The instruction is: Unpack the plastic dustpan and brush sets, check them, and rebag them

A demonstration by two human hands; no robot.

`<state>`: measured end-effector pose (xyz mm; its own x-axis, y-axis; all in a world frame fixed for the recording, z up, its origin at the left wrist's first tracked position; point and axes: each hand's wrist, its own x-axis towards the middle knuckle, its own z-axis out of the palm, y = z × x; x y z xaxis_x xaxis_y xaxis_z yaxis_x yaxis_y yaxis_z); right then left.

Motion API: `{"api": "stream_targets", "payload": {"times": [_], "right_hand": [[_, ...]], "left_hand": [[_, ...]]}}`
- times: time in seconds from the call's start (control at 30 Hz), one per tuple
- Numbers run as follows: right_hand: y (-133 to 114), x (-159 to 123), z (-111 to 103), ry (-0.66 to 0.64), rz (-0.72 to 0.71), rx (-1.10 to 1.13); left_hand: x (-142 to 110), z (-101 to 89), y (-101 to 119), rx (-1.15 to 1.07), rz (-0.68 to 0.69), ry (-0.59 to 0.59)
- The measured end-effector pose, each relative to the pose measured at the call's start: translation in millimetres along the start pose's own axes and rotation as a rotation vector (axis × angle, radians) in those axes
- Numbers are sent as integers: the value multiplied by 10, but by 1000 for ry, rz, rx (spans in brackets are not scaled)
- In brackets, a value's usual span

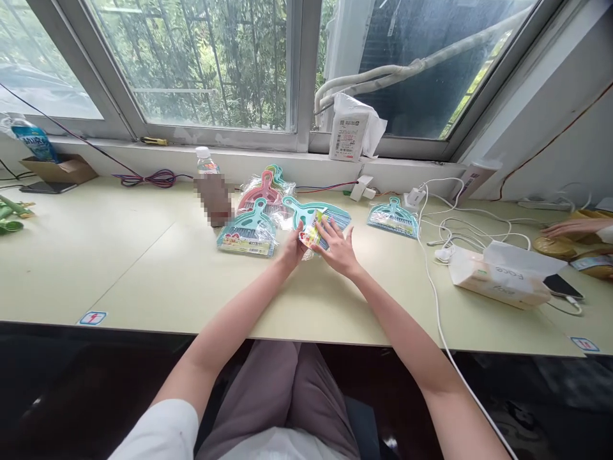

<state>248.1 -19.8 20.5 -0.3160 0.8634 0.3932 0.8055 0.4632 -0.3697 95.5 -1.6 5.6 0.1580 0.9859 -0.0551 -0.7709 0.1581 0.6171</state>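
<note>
In front of me, a teal mini dustpan and brush set (303, 209) with a colourful printed label (313, 225) is tilted above the table. My left hand (292, 248) grips its lower left side, thumb up along the label. My right hand (338, 249) lies over the label and the brush with its fingers spread. Left of my hands lies a wrapped teal dustpan set (248, 231), with a pink dustpan set (265, 195) behind it and more teal ones at the back. Another teal dustpan set (393, 218) lies to the right.
A partly blurred bottle (205, 163) stands left of the sets. White cables (460, 230) and a tissue pack (502, 275) lie at right, near another person's hand (582, 228). A box (347, 135) sits on the sill; a cardboard box (64, 169) is at far left.
</note>
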Motion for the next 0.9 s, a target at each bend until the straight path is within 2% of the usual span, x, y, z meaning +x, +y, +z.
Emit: {"api": "stream_targets", "payload": {"times": [0.1,0.27,0.37,0.43,0.53,0.6,0.63,0.7,0.77,0.9], "right_hand": [[-60,-21,33,-115,13,-47],[67,-11,11,-92,78,-52],[61,-3,78,-70,93,36],[35,-1,123,-5,160,183],[42,1,154,231,362,502],[96,8,164,315,465,766],[132,15,174,288,484,918],[200,32,204,152,475,1209],[235,48,238,49,469,1401],[203,58,232,83,536,1519]], "left_hand": [[38,-52,8,39,35,-80],[44,-67,51,144,125,-57],[21,-62,58,275,145,-58],[12,-57,59,324,153,-53],[5,-46,68,337,158,-59],[2,-40,76,346,165,-76],[-2,-38,78,358,168,-85],[-11,-34,80,398,167,-102],[-22,-25,78,451,167,-115],[-25,7,85,595,179,-128]]}}
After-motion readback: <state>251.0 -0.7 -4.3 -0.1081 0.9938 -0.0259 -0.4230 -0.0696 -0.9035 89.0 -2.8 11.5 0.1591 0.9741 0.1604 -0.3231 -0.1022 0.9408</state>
